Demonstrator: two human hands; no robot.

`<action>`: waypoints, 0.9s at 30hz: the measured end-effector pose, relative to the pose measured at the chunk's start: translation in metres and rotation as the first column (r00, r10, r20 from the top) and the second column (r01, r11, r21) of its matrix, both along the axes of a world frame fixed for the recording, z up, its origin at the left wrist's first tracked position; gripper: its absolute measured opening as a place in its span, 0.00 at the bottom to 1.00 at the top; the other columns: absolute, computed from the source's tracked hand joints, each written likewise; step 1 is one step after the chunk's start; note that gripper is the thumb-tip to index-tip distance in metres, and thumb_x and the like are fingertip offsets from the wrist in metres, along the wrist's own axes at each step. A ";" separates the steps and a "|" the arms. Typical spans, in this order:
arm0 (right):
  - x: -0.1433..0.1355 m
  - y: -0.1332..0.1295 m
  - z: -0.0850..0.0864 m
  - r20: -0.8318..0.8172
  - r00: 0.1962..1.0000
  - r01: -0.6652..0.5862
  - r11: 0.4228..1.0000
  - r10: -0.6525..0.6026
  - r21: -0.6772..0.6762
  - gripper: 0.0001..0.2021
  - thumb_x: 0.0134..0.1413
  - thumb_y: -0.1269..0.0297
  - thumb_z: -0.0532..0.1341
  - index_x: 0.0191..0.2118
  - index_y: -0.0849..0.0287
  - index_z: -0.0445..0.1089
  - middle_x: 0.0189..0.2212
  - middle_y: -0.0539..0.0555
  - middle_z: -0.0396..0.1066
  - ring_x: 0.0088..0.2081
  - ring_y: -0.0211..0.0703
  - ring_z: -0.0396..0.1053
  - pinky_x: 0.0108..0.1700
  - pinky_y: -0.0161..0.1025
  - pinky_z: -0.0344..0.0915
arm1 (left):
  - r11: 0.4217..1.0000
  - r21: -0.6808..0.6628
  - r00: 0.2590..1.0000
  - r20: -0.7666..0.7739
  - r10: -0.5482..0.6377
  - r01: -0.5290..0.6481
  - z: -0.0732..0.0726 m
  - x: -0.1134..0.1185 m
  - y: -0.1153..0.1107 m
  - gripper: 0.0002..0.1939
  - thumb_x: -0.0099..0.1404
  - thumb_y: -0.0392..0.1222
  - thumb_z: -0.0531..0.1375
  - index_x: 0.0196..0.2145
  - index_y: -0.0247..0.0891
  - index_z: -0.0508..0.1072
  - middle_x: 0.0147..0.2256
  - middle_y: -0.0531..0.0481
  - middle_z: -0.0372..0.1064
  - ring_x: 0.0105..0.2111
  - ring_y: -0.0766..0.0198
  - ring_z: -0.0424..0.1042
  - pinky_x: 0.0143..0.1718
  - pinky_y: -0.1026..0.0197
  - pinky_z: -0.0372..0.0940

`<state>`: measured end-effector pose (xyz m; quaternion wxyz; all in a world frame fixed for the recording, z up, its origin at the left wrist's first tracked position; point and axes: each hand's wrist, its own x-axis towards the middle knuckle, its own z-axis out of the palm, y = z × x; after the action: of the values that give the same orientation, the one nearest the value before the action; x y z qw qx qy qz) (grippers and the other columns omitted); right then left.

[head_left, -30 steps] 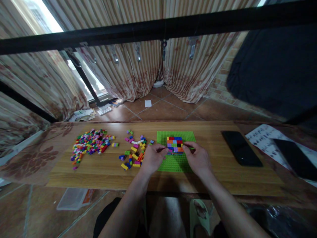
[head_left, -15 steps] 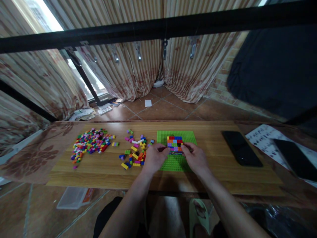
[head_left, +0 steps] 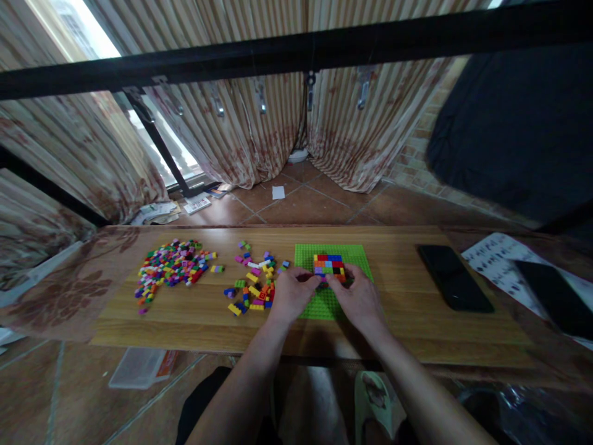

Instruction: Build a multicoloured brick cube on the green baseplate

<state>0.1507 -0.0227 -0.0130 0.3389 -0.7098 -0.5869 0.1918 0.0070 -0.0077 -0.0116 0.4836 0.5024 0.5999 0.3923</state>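
A multicoloured block of toy building bricks (head_left: 328, 264) stands on a green studded baseplate (head_left: 319, 309). Its top shows red, blue, yellow, orange and black bricks. My left hand (head_left: 294, 293) is closed at the block's front left corner, thumb and fingertips around a small purple brick (head_left: 323, 281). My right hand (head_left: 357, 296) curls around the front right side, its thumb pressed to the block's front edge close to the left thumb. Fingers hide part of the front row.
Loose bricks (head_left: 252, 287) lie left of the baseplate, with a larger brick pile (head_left: 173, 262) farther left. A black phone (head_left: 454, 278) rests on the wooden board's right side, near a printed sheet (head_left: 491, 253) and another dark device (head_left: 553, 296). A black bar (head_left: 278, 59) crosses above.
My right hand has shifted left along the block's front, its thumb now near my left thumb. More of the block's right side shows. My left hand has barely moved.
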 end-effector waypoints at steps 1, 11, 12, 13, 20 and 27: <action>0.000 0.000 0.001 0.007 1.000 0.001 1.000 -0.001 0.005 0.26 0.53 0.48 0.58 0.50 0.64 0.69 0.41 0.64 0.76 0.40 0.54 0.74 0.40 0.46 0.66 | 1.000 -0.010 1.000 0.011 0.004 -0.004 0.000 0.001 0.000 0.10 0.54 0.46 0.62 0.26 0.35 0.73 0.16 0.56 0.64 0.16 0.70 0.62 0.17 0.67 0.54; 0.002 0.000 0.000 0.030 0.999 -0.040 0.999 0.039 0.027 0.26 0.56 0.48 0.55 0.52 0.64 0.68 0.42 0.65 0.75 0.41 0.56 0.73 0.41 0.47 0.65 | 0.998 0.054 1.000 -0.023 -0.018 0.019 -0.003 -0.002 -0.003 0.13 0.55 0.49 0.62 0.30 0.34 0.75 0.19 0.55 0.67 0.20 0.69 0.64 0.22 0.67 0.58; 0.005 0.002 -0.002 -0.014 0.999 -0.036 0.999 0.036 0.032 0.25 0.57 0.47 0.54 0.50 0.63 0.69 0.41 0.64 0.75 0.41 0.55 0.73 0.42 0.47 0.65 | 0.998 0.044 0.999 -0.012 -0.032 0.032 -0.003 -0.005 -0.002 0.14 0.57 0.50 0.61 0.29 0.35 0.75 0.20 0.54 0.67 0.20 0.69 0.65 0.22 0.66 0.59; 0.008 0.004 -0.004 -0.072 0.997 -0.021 0.999 0.023 0.032 0.25 0.58 0.46 0.52 0.48 0.62 0.71 0.40 0.63 0.76 0.41 0.54 0.73 0.42 0.47 0.65 | 0.999 0.033 0.999 -0.001 -0.032 0.032 -0.003 -0.007 -0.002 0.15 0.58 0.51 0.60 0.29 0.35 0.74 0.21 0.54 0.68 0.20 0.68 0.65 0.23 0.66 0.59; 0.027 0.023 -0.021 -0.588 0.798 0.198 0.979 -0.136 0.043 0.27 0.56 0.42 0.52 0.44 0.60 0.74 0.39 0.59 0.77 0.38 0.50 0.74 0.36 0.43 0.69 | 0.980 0.039 0.966 0.185 0.183 -0.193 -0.003 -0.011 0.009 0.22 0.62 0.57 0.56 0.40 0.35 0.74 0.41 0.42 0.75 0.42 0.58 0.73 0.41 0.60 0.67; 0.005 0.023 -0.019 -0.734 0.675 0.102 0.995 -0.073 -0.005 0.34 0.58 0.38 0.48 0.60 0.57 0.64 0.61 0.59 0.62 0.61 0.49 0.61 0.60 0.48 0.58 | 0.978 -0.137 0.782 0.589 0.206 -0.154 -0.001 0.022 0.007 0.31 0.68 0.61 0.47 0.59 0.39 0.65 0.65 0.44 0.54 0.65 0.58 0.53 0.65 0.55 0.49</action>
<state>0.1561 0.0007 -0.0323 0.5670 -0.5945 -0.3710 0.4330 0.0286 -0.0003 -0.0121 0.6289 0.2727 0.4767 0.5504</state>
